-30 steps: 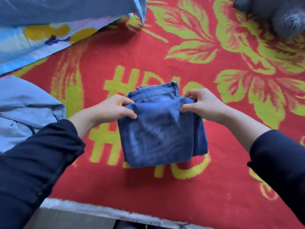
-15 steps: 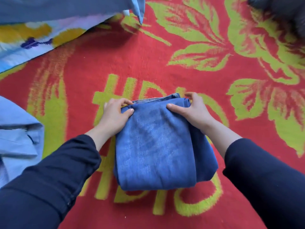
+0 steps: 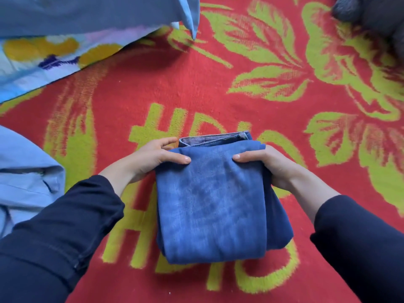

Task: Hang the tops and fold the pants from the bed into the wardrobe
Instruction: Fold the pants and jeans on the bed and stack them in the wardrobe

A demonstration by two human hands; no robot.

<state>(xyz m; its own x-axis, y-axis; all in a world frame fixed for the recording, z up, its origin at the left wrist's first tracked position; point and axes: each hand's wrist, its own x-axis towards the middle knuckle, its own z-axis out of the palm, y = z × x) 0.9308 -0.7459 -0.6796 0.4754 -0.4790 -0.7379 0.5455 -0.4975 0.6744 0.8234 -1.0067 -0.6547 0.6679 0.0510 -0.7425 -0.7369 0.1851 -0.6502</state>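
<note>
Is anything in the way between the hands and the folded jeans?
No, nothing. The left hand and the right hand both grip the folded jeans at the far corners, thumbs on top. The wardrobe is out of view.

Red blanket (image 3: 196,88) with yellow-green floral motifs; printed quilt (image 3: 43,60) upper left; grey furry object (image 3: 371,12) upper right.

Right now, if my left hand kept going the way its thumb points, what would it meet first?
The folded jeans that your left hand grips. Sliding on across their top fold, it would probably reach the right hand next.
</note>
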